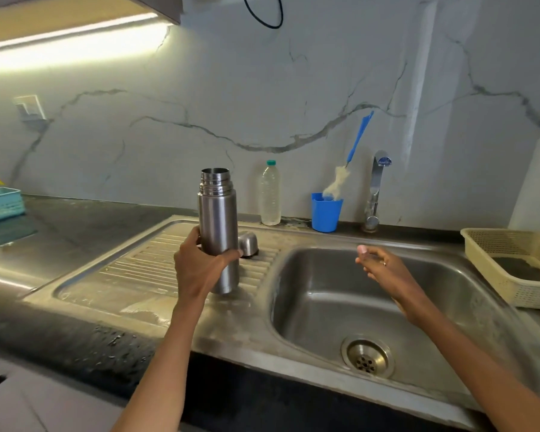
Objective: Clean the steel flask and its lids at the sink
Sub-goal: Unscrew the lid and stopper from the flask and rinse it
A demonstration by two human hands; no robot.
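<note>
1. Left hand (200, 269): grip wrapped round the lower body of the tall brushed-steel flask (218, 226), upright, mouth uncapped, on the ribbed steel drainboard (144, 266) left of the basin.
2. Domed steel lid (248, 243) lies on the drainboard just behind the flask, by the basin's near-left rim.
3. Right hand (384, 266): hovers over the steel sink basin (325, 307), fingers loosely extended, grip holding nothing; slightly blurred.
4. Back edge of the table: clear plastic bottle (269, 194), blue plastic cup (326, 213) holding a blue-handled bottle brush (353, 154), chrome tap (376, 191).
5. Right edge: cream plastic basket (480, 257).
</note>
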